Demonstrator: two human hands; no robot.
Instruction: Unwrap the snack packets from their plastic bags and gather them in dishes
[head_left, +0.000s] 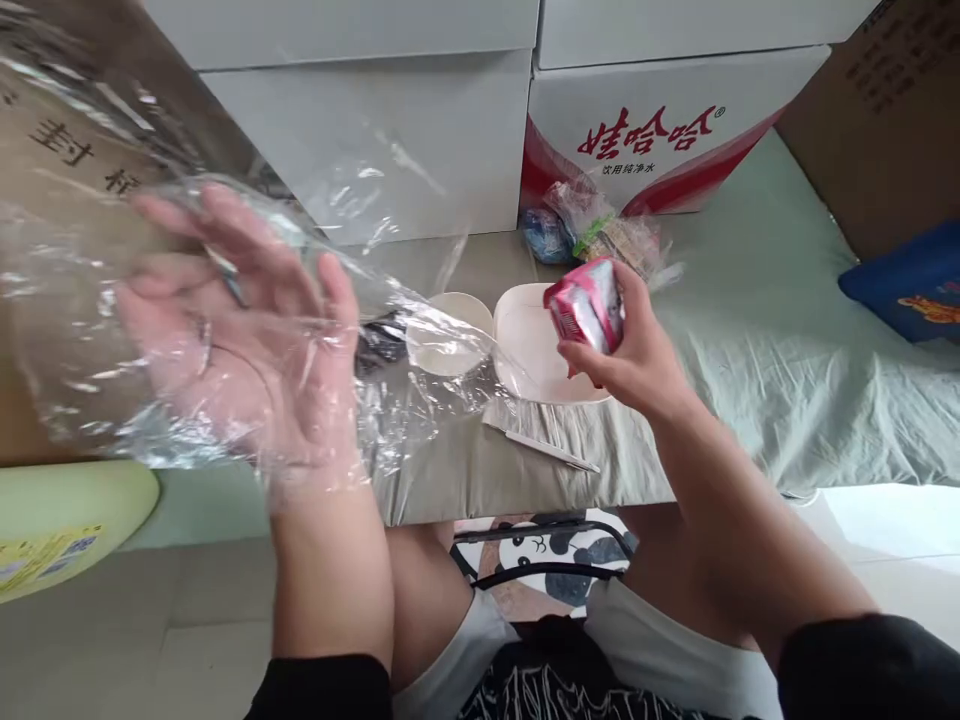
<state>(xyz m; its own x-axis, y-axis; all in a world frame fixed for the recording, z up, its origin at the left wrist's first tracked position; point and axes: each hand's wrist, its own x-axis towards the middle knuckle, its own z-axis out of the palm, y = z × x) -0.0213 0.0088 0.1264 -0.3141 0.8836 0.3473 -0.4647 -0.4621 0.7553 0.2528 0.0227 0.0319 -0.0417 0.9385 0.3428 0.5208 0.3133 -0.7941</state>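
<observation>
Head view, what is the left hand [247, 330] doing?
— Its fingers are spread wide inside a clear plastic bag [150, 300], held up in the air.
— And the right hand [626, 350]?
— It grips a small pink packet [587, 305] over a white dish [529, 345], beside a white bowl [450, 335].

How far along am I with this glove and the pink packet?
Done: the left hand is inside the clear plastic glove, fingers spread. In hand: the right hand holds the pink packet above the white dishes. Left: the dishes look empty, and whether the packet is open is unclear.
</observation>
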